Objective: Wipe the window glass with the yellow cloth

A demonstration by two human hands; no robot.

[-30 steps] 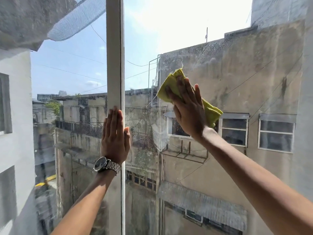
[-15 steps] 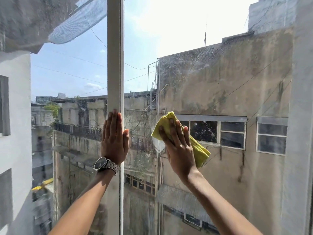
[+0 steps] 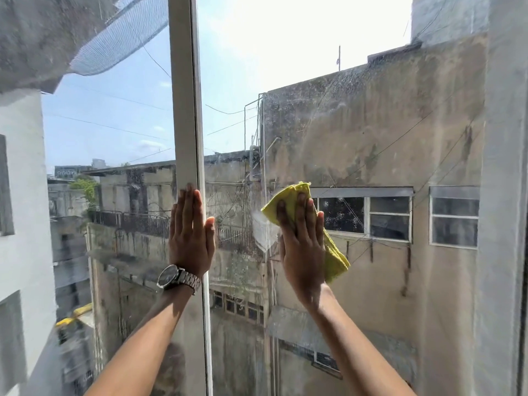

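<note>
The window glass [image 3: 357, 132] fills the view, with dusty speckles and streaks on its right pane. My right hand [image 3: 303, 247] lies flat against that pane, pressing the folded yellow cloth [image 3: 337, 258] onto it; the cloth shows above my fingertips and below my palm's right edge. My left hand [image 3: 190, 235] rests flat with fingers together on the white vertical frame bar [image 3: 185, 95], holding nothing. A metal watch [image 3: 177, 277] is on my left wrist.
Through the glass I see weathered concrete buildings, barred windows and overhead wires. A grey wall or frame edge [image 3: 505, 195] borders the pane on the right. A mesh screen [image 3: 123, 35] hangs at the top left.
My right hand has swept the cloth down and left from the upper middle of the pane, then drifted slightly right. My left hand has stayed on the frame bar.
</note>
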